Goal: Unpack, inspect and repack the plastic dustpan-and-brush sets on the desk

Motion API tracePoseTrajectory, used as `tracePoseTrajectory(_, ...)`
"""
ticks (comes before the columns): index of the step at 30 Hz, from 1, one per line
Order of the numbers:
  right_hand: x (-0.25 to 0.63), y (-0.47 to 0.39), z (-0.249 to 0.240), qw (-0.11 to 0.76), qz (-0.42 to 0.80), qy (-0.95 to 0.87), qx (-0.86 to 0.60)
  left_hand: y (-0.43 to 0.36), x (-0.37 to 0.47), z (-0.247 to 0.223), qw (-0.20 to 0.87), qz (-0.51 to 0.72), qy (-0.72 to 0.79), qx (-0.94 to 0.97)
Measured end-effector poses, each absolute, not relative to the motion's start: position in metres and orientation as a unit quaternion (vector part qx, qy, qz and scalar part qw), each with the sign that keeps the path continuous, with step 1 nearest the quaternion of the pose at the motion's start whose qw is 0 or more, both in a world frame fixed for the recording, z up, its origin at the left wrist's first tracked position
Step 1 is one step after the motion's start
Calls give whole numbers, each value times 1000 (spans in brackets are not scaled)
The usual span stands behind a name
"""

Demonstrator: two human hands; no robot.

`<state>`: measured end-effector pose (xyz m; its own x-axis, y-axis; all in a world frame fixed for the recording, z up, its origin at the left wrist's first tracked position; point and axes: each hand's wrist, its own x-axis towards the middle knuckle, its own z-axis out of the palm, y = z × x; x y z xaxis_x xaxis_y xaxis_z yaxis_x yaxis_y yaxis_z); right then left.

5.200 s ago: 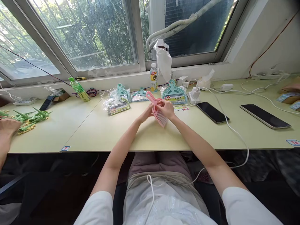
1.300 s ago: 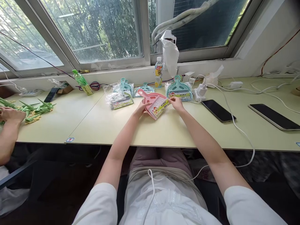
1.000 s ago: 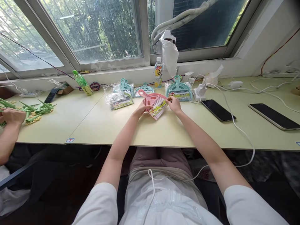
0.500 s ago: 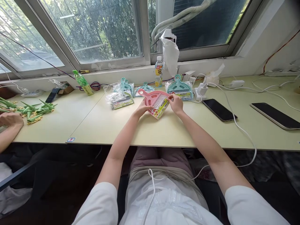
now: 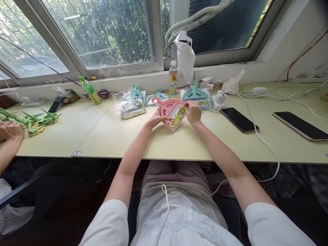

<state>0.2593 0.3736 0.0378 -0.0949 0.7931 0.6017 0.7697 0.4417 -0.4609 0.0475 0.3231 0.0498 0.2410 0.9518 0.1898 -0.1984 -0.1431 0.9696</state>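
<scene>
A pink dustpan [image 5: 167, 108] with a white-bristled brush and a yellow-green printed label [image 5: 177, 118] is held up over the desk, tilted with its handle to the upper left. My left hand [image 5: 155, 119] grips its lower left edge, thumb across the front. At the upper right corner, the fingers of my right hand [image 5: 193, 112] pinch the edge beside the label. Behind it lie a bagged teal dustpan set [image 5: 196, 95], a smaller teal set [image 5: 157, 97], another teal one [image 5: 137, 93], and a bagged grey brush set [image 5: 132, 111].
Two phones [image 5: 240, 119] and a charging cable [image 5: 263, 140] lie on the right. A drink bottle [image 5: 173, 78] stands by the window; a green bottle [image 5: 89, 90] leans at left. Another person's hand [image 5: 11, 131] rests near green plastic pieces [image 5: 38, 121].
The pink dustpan stays in both hands, with barely any shift. My right hand has moved very slightly along its edge. The view has shifted a little.
</scene>
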Motion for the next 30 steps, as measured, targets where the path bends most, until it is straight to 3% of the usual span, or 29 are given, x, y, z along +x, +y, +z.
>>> tracePoseTrajectory(9, 260, 370, 43, 410, 9, -746, -525, 331, 43, 44, 538, 539, 354, 543)
tracePoseTrajectory(16, 266, 371, 48, 468, 47, -692, -548, 331, 43, 45, 516, 583, 330, 534)
tracePoseTrajectory(20, 257, 379, 38, 492, 160, -630, -580, 335, 39, 43, 511, 602, 341, 510)
tracePoseTrajectory(25, 238, 378, 36, 475, 447, -591, -474, 338, 34, 42, 496, 630, 336, 494)
tracePoseTrajectory(30, 232, 365, 50, 471, 536, -562, -419, 335, 38, 45, 483, 630, 351, 497)
